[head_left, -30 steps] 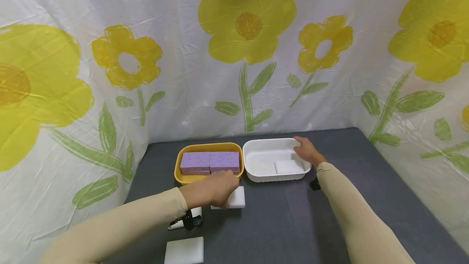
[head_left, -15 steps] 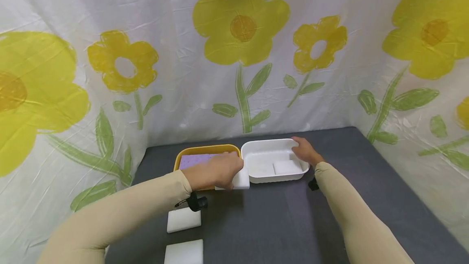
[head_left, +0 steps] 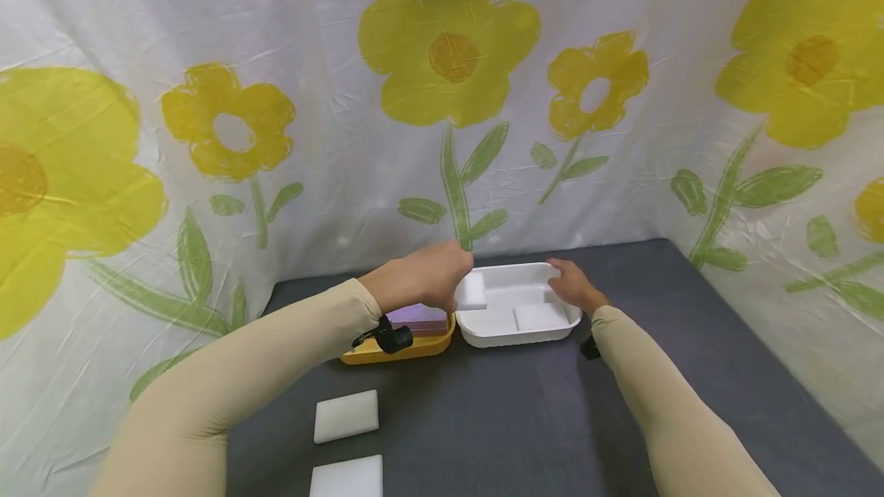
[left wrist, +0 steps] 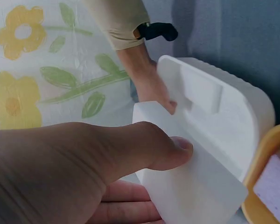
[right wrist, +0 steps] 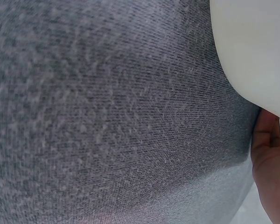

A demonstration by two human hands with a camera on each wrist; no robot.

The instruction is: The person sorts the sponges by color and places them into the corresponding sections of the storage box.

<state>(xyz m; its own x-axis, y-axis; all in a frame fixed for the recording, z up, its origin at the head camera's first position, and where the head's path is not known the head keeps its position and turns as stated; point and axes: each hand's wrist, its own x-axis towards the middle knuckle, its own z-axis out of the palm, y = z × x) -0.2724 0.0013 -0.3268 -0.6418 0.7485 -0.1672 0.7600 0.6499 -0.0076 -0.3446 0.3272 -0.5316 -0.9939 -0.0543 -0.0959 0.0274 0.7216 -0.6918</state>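
Observation:
My left hand [head_left: 430, 274] pinches a white sponge block [head_left: 473, 294] over the left end of a white plastic tray [head_left: 504, 337]. In the left wrist view the thumb lies on top of the held sponge [left wrist: 186, 182], with fingers beneath it. A second white sponge block [head_left: 542, 317] lies inside the tray, at its front right. My right hand [head_left: 576, 286] grips the tray's right rim; in the right wrist view only part of that hand [right wrist: 273, 161] shows beside the white tray wall [right wrist: 261, 56].
A yellow tray [head_left: 397, 351] with purple sponges [head_left: 420, 320] stands left of the white one, partly hidden by my left arm. Two more white sponge blocks, a farther one [head_left: 347, 416] and a nearer one [head_left: 348, 478], lie on the dark tabletop [head_left: 497, 420]. A flowered curtain [head_left: 345, 221] hangs behind.
My left hand has lifted the white sponge block off the table and carried it forward and right, past the yellow tray to the white tray. The right hand keeps its hold on the rim.

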